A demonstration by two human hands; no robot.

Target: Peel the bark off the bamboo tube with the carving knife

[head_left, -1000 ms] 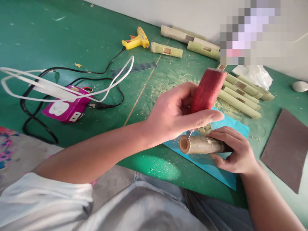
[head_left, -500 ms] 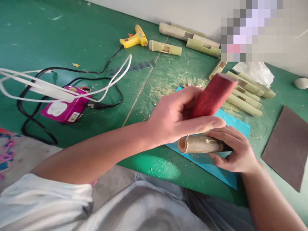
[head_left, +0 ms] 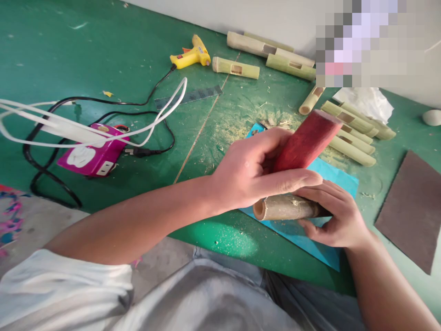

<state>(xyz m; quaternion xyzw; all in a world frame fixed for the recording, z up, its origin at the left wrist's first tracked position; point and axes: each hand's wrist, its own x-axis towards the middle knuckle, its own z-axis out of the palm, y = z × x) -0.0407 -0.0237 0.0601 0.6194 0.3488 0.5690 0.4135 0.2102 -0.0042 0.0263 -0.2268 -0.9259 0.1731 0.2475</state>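
Observation:
My left hand (head_left: pixel 253 168) is closed round a thick red wooden handle (head_left: pixel 306 140), tilted with its flat end up and to the right. What lies at the handle's other end is hidden behind that hand. Right below, my right hand (head_left: pixel 336 214) grips a short bamboo tube (head_left: pixel 285 208) by its darker right end. The tube's hollow end faces left. My left thumb reaches close to the fingers of my right hand. Beneath the tube lies a blue sheet (head_left: pixel 296 236) on the green table.
Several cut bamboo pieces (head_left: pixel 241 69) lie at the back and right. A yellow glue gun (head_left: pixel 193 54), a magenta power block (head_left: pixel 93 154) with looping cables, a sandpaper strip (head_left: pixel 193 95), a dark brown sheet (head_left: pixel 411 211) and crumpled white plastic (head_left: pixel 367 105) surround the shavings.
The red handle has tipped slightly, its upper end a little lower. The right hand and bamboo tube are almost unmoved.

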